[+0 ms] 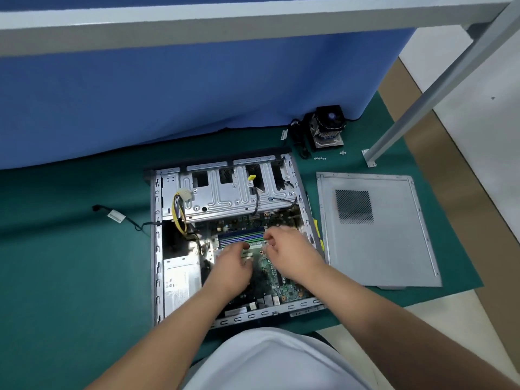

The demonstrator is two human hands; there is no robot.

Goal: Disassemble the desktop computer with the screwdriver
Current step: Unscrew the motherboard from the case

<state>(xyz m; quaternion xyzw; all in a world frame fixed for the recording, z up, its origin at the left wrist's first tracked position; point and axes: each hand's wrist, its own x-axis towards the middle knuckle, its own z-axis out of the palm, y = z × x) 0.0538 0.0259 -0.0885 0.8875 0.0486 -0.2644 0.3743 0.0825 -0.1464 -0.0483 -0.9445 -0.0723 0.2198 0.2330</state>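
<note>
An open desktop computer case [157,249] lies on its side on a green mat, its green motherboard [281,282] exposed. Both hands are inside it, over the board just below the blue and green memory slots [239,236]. My left hand [229,267] hovers palm down with fingers curled over a small white part; whether it holds that part is unclear. My right hand [289,249] has its fingertips pinched together near the slots' right end, on something too small to make out. No screwdriver is in view.
The removed grey side panel [377,249] lies right of the case. A CPU cooler with fan [326,128] and several loose screws [320,158] sit behind it. A loose black cable [118,216] trails left. A silver power supply [180,280] fills the case's left side. A blue partition stands behind.
</note>
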